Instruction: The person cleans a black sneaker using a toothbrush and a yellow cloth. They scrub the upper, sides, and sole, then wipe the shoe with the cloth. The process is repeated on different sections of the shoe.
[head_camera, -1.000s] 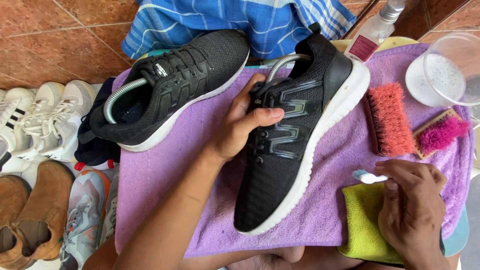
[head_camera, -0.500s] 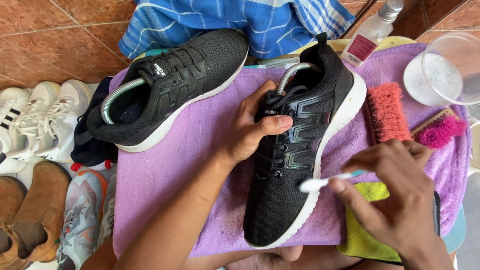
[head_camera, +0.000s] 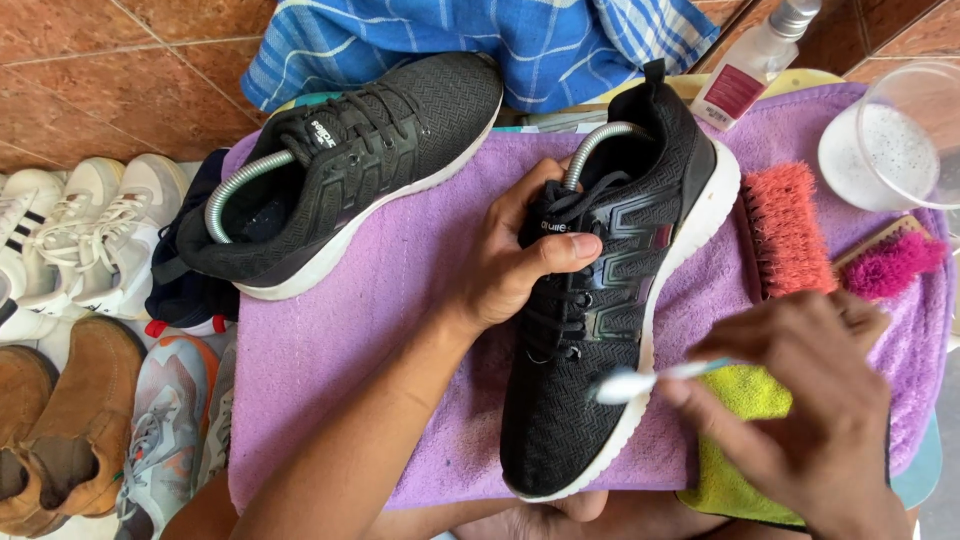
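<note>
Right now the left hand (head_camera: 515, 265) is wrapped over the laced middle of a black mesh sneaker (head_camera: 610, 310), thumb across the tongue, steadying it on the purple towel (head_camera: 400, 330). Just right of that shoe, the right hand (head_camera: 810, 420) pinches a small toothbrush (head_camera: 650, 380), its white head touching the sneaker's white sole edge. Under the right hand lies a yellow-green cloth (head_camera: 745, 440). Beyond it sit a coral scrub brush (head_camera: 785, 230), a pink-bristled brush (head_camera: 895, 265) and a clear bowl of foamy water (head_camera: 890, 135). Left of the left hand lies the second black sneaker (head_camera: 350, 170).
</note>
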